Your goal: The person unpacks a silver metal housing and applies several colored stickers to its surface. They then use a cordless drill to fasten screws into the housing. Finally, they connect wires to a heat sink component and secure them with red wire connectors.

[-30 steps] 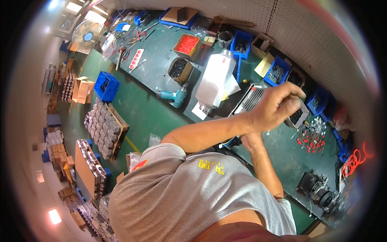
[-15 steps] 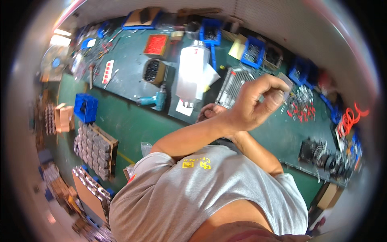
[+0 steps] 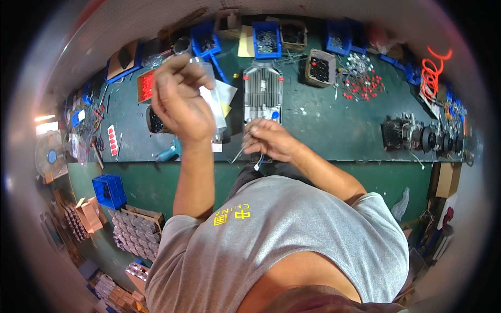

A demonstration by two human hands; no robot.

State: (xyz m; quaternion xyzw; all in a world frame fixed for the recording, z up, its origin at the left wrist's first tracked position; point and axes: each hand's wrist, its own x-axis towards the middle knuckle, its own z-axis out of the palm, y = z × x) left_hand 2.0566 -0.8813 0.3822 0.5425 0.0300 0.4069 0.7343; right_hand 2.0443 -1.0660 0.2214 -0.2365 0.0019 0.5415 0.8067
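Note:
In front of me a grey finned metal housing point(image 3: 263, 96) lies on the bench, with red bits at its sides and a blue round part near its lower end. My right hand point(image 3: 271, 140) is at the housing's near end, its fingers pinched on a thin bent metal rod point(image 3: 238, 155). Beneath that hand hangs a white connector on thin wires point(image 3: 257, 167). Up to the left, my left hand point(image 3: 182, 101) is raised over the boxes, fingers loosely bent and apart, nothing visible in them. Its wrist partly covers a shiny silver housing point(image 3: 218, 117).
A red-filled box point(image 3: 145, 86) and a teal power drill point(image 3: 169, 151) are left. Blue bins point(image 3: 266, 40) line the back. A box of black parts point(image 3: 319, 69) and red-tipped wires point(image 3: 362, 86) lie right, with black-and-metal assemblies point(image 3: 412, 136) beyond.
My view has swung right. My left hand has moved from the right side, near the wires, across to the left. My right hand, partly hidden before, now shows with the bent rod.

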